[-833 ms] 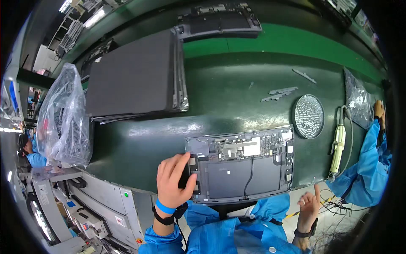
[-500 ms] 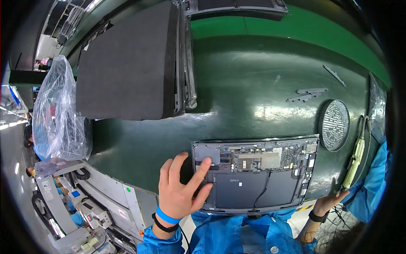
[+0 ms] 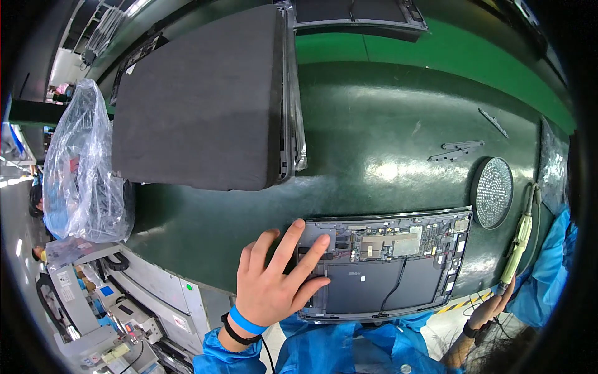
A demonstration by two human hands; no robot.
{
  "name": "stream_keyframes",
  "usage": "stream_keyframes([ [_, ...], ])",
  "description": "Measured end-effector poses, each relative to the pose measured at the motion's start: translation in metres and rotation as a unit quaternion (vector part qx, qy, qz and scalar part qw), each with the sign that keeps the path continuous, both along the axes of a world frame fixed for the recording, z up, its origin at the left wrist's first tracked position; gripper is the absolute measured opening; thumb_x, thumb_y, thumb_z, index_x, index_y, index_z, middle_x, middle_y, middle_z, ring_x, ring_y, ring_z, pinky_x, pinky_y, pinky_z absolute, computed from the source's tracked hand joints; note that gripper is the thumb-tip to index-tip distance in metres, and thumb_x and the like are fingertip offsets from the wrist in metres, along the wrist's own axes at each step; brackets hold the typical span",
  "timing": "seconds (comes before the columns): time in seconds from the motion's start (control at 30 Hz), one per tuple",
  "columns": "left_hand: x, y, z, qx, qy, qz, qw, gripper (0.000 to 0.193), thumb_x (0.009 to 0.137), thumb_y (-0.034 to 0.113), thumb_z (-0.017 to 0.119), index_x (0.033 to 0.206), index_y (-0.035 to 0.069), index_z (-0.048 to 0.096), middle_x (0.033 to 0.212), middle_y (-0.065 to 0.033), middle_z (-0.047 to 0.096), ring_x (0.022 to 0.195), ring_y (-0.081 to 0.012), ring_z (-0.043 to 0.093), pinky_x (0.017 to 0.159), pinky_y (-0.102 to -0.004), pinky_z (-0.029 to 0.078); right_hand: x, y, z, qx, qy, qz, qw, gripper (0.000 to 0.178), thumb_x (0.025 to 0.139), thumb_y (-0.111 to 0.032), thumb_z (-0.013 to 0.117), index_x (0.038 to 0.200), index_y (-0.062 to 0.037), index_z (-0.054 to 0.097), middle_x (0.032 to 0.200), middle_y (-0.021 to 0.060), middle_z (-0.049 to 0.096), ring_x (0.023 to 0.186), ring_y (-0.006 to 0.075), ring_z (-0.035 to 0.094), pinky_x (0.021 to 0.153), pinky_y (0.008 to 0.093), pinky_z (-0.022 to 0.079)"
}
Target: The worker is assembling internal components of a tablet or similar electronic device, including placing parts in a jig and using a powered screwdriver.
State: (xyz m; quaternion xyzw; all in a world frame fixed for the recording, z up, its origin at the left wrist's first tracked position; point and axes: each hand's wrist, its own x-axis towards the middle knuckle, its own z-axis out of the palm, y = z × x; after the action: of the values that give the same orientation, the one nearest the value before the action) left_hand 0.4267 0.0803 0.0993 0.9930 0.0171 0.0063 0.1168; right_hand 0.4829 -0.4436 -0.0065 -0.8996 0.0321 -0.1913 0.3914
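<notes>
An opened laptop base (image 3: 367, 283) lies near the front table edge, its circuit board and battery exposed, with a black cable across the battery. Over its left end, my left hand (image 3: 274, 283) has its fingers spread, their tips on or just above the casing. It holds nothing. At the right, my right hand (image 3: 489, 310) is beside the lower tip of a pale green electric screwdriver (image 3: 517, 246), fingers stretched out along it. I cannot make out a grip round the tool. Left of that screwdriver stands a round black dish (image 3: 494, 193) with many small pits, apparently a screw tray.
A tall stack topped with dark foam (image 3: 199, 106) fills the far left. Clear plastic wrap (image 3: 81, 168) bulges beside it. Thin grey strips (image 3: 458, 151) lie at the far right. Another laptop part (image 3: 355, 12) sits at the back. A blue sleeve (image 3: 545, 280) shows at the right edge.
The view has shifted slightly, moving most things down or right. My left hand's fingers have spread further over the laptop's left end. My right hand has moved closer along the screwdriver's tip.
</notes>
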Motion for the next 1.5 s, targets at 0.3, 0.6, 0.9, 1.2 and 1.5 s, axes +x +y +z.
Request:
stream_keyframes([
  [0.3, 0.013, -0.004, 0.006, 0.024, 0.011, -0.017, 1.000, 0.066, 0.072, 0.046, 0.075, 0.131, 0.018, 0.062, 0.142, -0.0166, 0.045, 0.111, -0.0374, 0.050, 0.089, -0.0462, 0.042, 0.058, 0.028, 0.076, -0.034, 0.199, 0.049, 0.978, 0.044, 0.097, -0.015, 0.057, 0.136, 0.0054, 0.049, 0.121, 0.0134, 0.061, 0.102, 0.0159, 0.059, 0.088, 0.0268, 0.045],
  [0.6, 0.022, -0.005, 0.017, 0.013, 0.055, -0.043, 0.997, 0.059, 0.079, 0.050, 0.069, 0.132, 0.027, 0.061, 0.144, -0.0128, 0.045, 0.122, -0.0350, 0.046, 0.093, -0.0472, 0.043, 0.076, -0.029, 0.067, 0.351, 0.217, 0.148, 0.899, 0.059, 0.077, -0.014, 0.068, 0.130, 0.0005, 0.045, 0.093, 0.0044, 0.054, 0.064, 0.0092, 0.050, 0.055, 0.0198, 0.044],
  [0.9, 0.014, -0.007, 0.013, -0.065, 0.053, -0.096, 0.992, 0.055, 0.074, 0.046, 0.072, 0.125, 0.026, 0.066, 0.144, -0.0128, 0.045, 0.127, -0.0409, 0.043, 0.102, -0.0569, 0.041, 0.106, 0.094, 0.126, 0.680, 0.005, 0.368, 0.634, 0.036, 0.089, -0.019, 0.064, 0.117, 0.0006, 0.054, 0.070, 0.0135, 0.068, 0.031, 0.0100, 0.041, 0.032, 0.0227, 0.042],
  [1.2, -0.010, -0.026, -0.008, -0.082, 0.007, -0.066, 0.994, 0.052, 0.074, 0.039, 0.076, 0.123, 0.024, 0.067, 0.145, -0.0092, 0.048, 0.132, -0.0397, 0.042, 0.098, -0.0541, 0.046, 0.124, 0.230, 0.182, 0.465, -0.021, 0.453, 0.760, 0.043, 0.091, -0.045, 0.060, 0.105, -0.0045, 0.056, 0.052, 0.0047, 0.054, 0.037, 0.0094, 0.050, 0.036, 0.0191, 0.042],
  [1.5, -0.022, -0.027, -0.035, -0.147, -0.090, -0.003, 0.985, 0.043, 0.076, 0.030, 0.073, 0.118, 0.019, 0.070, 0.142, -0.0099, 0.051, 0.134, -0.0374, 0.042, 0.097, -0.0471, 0.049, 0.103, 0.349, 0.157, 0.466, 0.081, 0.510, 0.718, 0.075, 0.095, -0.041, 0.056, 0.150, 0.0017, 0.027, 0.068, 0.0009, 0.048, 0.059, 0.0111, 0.042, 0.055, 0.0265, 0.035],
])
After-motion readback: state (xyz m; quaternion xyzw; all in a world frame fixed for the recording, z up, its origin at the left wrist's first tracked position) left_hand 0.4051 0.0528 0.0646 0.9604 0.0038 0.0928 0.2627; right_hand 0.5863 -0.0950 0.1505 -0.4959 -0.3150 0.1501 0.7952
